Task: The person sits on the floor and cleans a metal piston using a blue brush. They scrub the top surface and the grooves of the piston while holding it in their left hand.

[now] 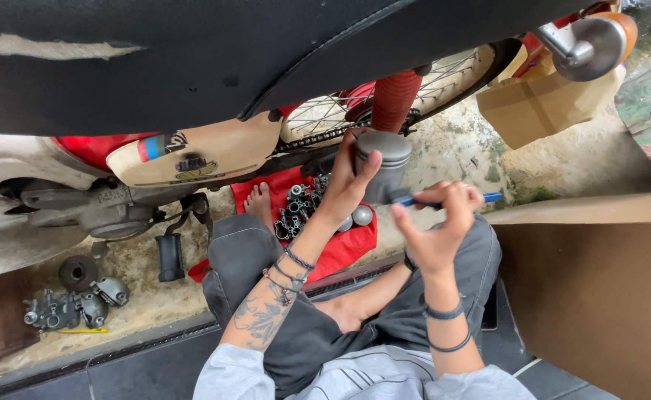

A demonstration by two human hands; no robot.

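Observation:
My left hand holds a grey metal piston upright in front of me, fingers wrapped around its side. My right hand grips a thin blue-handled tool, whose tip touches the lower part of the piston. Both hands are raised above a red cloth on the ground, which carries several small metal engine parts. I sit with bent knees beside a motorcycle with a black seat.
A spoked rear wheel and a red shock spring lie behind the piston. Loose engine pieces rest on the ground at left. A cardboard box stands at upper right, and a large brown board is at right.

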